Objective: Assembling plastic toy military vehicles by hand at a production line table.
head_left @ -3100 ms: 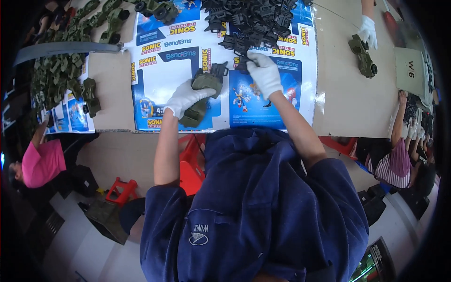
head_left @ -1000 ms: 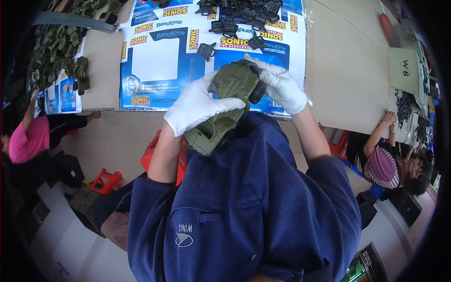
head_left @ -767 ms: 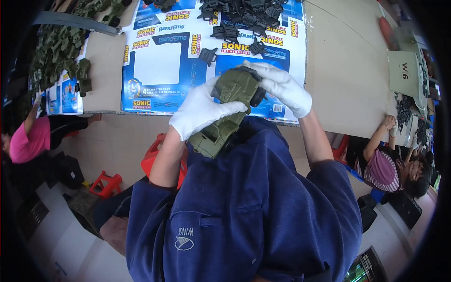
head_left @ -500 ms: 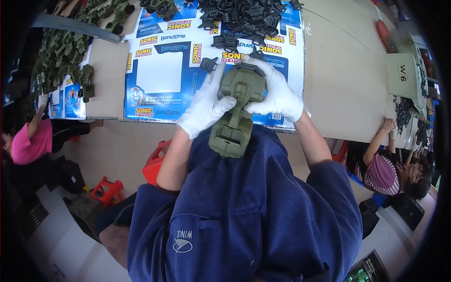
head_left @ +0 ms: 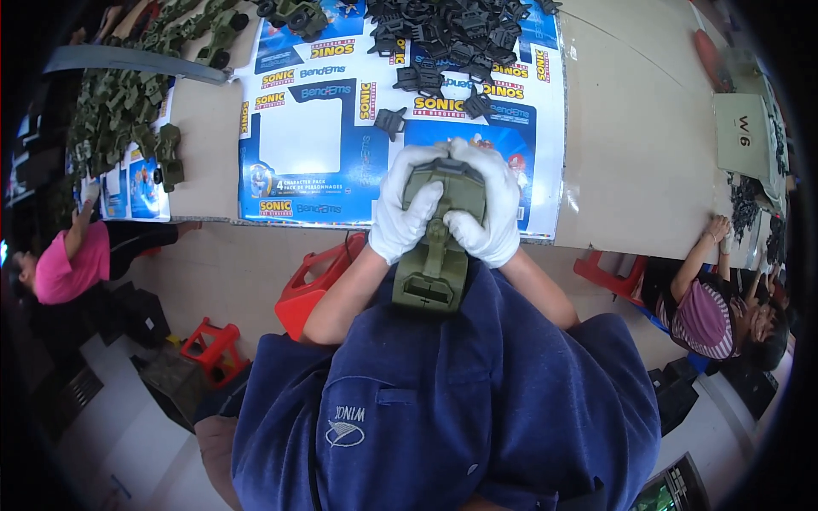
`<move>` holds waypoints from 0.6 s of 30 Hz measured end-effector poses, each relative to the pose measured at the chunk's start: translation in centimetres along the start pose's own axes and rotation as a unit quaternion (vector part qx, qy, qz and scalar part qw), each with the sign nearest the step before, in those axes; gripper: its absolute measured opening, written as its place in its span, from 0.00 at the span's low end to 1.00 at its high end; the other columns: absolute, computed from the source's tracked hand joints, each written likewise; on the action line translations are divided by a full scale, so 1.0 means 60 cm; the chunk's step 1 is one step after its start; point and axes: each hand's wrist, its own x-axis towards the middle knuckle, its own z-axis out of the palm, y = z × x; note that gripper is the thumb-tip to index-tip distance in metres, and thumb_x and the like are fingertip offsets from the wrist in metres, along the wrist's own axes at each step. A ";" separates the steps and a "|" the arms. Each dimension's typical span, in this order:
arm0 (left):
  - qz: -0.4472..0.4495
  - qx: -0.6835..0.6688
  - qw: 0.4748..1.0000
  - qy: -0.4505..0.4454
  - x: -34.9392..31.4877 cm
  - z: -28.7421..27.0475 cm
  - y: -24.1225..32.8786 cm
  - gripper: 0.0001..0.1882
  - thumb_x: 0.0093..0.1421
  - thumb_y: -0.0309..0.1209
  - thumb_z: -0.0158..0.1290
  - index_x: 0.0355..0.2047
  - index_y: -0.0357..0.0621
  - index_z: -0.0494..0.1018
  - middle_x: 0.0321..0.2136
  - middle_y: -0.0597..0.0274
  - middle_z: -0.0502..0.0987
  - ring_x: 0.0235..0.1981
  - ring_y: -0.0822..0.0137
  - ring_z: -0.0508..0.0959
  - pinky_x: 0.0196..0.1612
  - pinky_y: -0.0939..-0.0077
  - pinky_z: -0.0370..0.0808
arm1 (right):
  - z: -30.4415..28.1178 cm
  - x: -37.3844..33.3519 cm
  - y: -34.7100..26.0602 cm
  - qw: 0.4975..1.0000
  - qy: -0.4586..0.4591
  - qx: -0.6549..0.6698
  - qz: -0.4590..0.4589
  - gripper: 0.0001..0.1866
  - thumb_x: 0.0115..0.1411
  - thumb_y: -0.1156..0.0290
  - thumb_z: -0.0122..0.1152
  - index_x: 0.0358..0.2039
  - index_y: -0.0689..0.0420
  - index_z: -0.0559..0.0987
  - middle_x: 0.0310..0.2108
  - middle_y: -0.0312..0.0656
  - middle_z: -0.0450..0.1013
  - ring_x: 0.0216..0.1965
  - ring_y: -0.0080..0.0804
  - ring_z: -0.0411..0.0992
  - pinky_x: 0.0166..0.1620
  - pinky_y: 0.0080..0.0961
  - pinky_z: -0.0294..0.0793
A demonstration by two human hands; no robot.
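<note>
An olive-green toy vehicle body (head_left: 433, 277) is held in front of my chest, at the table's near edge. My white-gloved left hand (head_left: 400, 209) wraps its left side, thumb on top. Around the right side closes my right hand (head_left: 496, 209), also in a white glove, with its thumb pressed beside the middle. At the vehicle's far end, between the curled fingers, shows a dark grey plastic part (head_left: 453, 165), partly covered. One loose black part (head_left: 391, 123) lies on the printed sheet just beyond my left hand.
Black plastic parts (head_left: 464, 38) are heaped on the blue-and-white printed sheet (head_left: 298, 136). Green toy vehicles (head_left: 123, 115) pile up at the left, near a grey metal bar (head_left: 136, 60). Co-workers sit at both sides; red stools (head_left: 213, 349) stand below. A pale box (head_left: 740, 132) is far right.
Both hands have drawn nearer to my body with the vehicle, and their fingers have curled over its far end, hiding more of the dark part. The view has shifted slightly.
</note>
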 end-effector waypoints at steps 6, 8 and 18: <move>-0.149 0.059 0.982 -0.098 0.036 -0.014 -0.055 0.21 0.68 0.41 0.53 0.54 0.40 0.69 0.51 0.54 0.75 0.54 0.61 0.74 0.57 0.71 0.69 | 0.001 -0.030 0.026 0.963 0.033 0.076 0.258 0.33 0.54 0.59 0.67 0.56 0.65 0.72 0.55 0.55 0.72 0.57 0.46 0.71 0.62 0.38 0.65; -0.193 0.162 0.966 -0.060 0.088 -0.054 -0.091 0.28 0.65 0.46 0.56 0.56 0.38 0.68 0.51 0.48 0.74 0.54 0.57 0.74 0.57 0.67 0.70 | -0.043 -0.010 0.042 0.940 0.080 -0.023 0.332 0.33 0.58 0.56 0.67 0.56 0.66 0.72 0.53 0.50 0.73 0.55 0.40 0.71 0.61 0.35 0.66; -0.022 0.705 0.704 0.074 0.462 -0.377 -0.192 0.47 0.44 0.47 0.70 0.62 0.53 0.60 0.57 0.46 0.68 0.63 0.42 0.62 0.56 0.51 0.71 | -0.156 0.007 0.197 0.915 0.116 -0.283 0.265 0.30 0.55 0.65 0.69 0.56 0.64 0.75 0.55 0.56 0.72 0.56 0.45 0.72 0.59 0.35 0.71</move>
